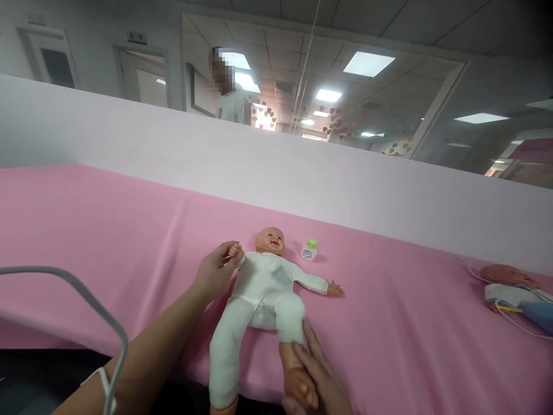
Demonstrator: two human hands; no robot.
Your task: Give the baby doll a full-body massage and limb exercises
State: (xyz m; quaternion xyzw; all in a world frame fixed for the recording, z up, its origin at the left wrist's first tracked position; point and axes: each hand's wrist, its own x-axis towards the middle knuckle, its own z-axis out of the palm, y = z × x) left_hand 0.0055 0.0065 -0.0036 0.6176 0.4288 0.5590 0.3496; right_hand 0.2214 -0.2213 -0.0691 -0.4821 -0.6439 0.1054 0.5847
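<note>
Plastic baby doll in white cloth romper (263, 282): supine on pink sheet (108, 230), near edge. Left hand (215, 271) pinching doll's wrist; right hand (317, 374) apparently gripping its foot. Positioning limbs; next needs steady hold. Small green-capped bottle (309, 249) beside head.

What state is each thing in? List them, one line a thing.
baby doll: on its back on the pink sheet, dressed in white, arms spread
left hand: closed on the doll's wrist
right hand: gripping the doll's bare foot
small bottle: upright beside the doll's head, green cap on
second doll: lying at the right edge, partly covered
</note>
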